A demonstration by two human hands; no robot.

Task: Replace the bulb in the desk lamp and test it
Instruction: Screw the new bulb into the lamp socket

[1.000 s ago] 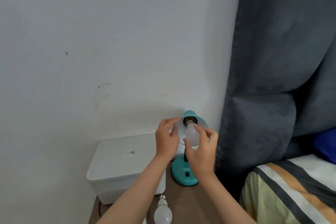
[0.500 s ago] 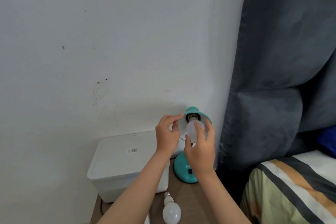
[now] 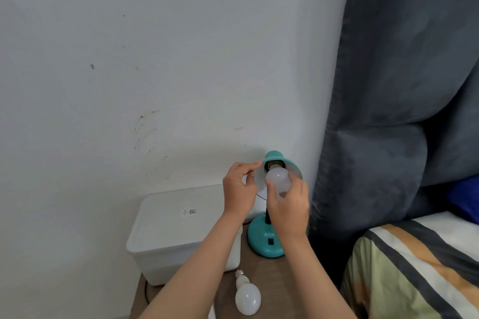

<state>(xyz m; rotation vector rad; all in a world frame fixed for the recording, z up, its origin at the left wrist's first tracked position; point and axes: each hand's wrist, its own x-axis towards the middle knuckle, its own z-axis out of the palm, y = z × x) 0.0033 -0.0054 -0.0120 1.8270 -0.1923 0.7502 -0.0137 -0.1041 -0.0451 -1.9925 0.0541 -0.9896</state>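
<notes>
Teal desk lamp (image 3: 267, 241) stands on a brown bench (image 3: 274, 280), close to the white wall (image 3: 155, 59); all positions below are taken from the lamp. Round base, black switch and the letters "ATN" on its top face. Shade (image 3: 281, 160) tilted up and toward the camera, its open side showing the socket.

White bulb (image 3: 278, 179) sits in the mouth of the shade, its neck at the socket; how far it is threaded in cannot be told. Right hand (image 3: 289, 211) is in front of the lamp stem, fingers (image 3: 298, 185) curled round the globe of the bulb, thumb on the globe's left side. Left hand (image 3: 239, 189) is at the shade's left edge, thumb and forefinger pinching the rim, other fingers loosely curled.

Spare white bulb (image 3: 247, 292) lies on its side on the bench in front of the lamp base, metal screw cap pointing toward the lamp, touched by neither hand.

White lidded box (image 3: 181, 230) sits left of the lamp base, a small printed label on its lid; the left forearm crosses over its near right corner.

Right of the lamp: dark grey padded headboard (image 3: 401, 85), then a bed with striped cover (image 3: 414, 267) in grey, white, orange and pale green. A blue pillow (image 3: 466, 199) shows at the far right edge.
</notes>
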